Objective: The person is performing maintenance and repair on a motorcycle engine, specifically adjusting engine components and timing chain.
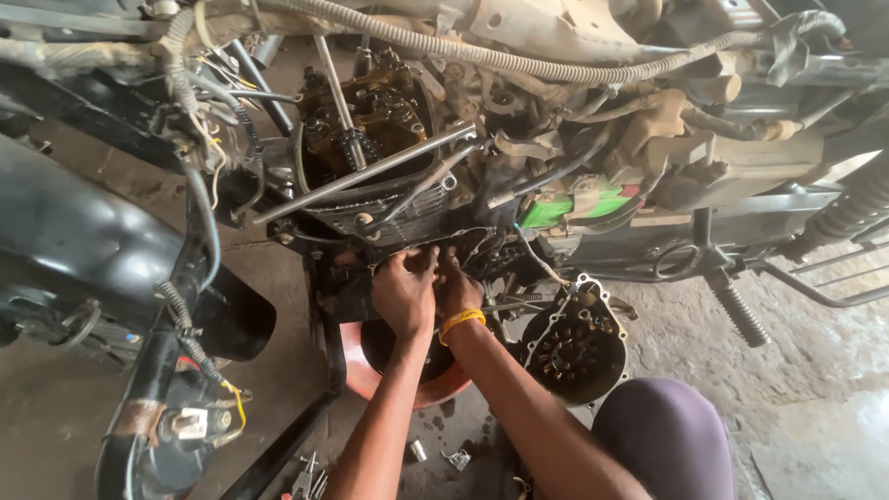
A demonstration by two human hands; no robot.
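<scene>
A stripped motorcycle engine (389, 157) hangs in its frame in the head view, its top open and oily. Both my hands reach under it into the open crankcase side (463, 255). My left hand (405, 289) presses its fingers against the engine's lower edge. My right hand (456, 287), with a yellow band (460, 320) on the wrist, sits close beside it, fingers tucked into the same opening. What the fingers hold is hidden. A removed round engine cover (574, 344) leans at the right of my right forearm.
An orange-red basin (444, 387) sits on the concrete floor under the engine. A black fender (83, 250) and frame tube (306, 417) lie at the left. Small loose metal parts (419, 451) rest on the floor. A footpeg (736, 310) sticks out at the right, above my knee (662, 440).
</scene>
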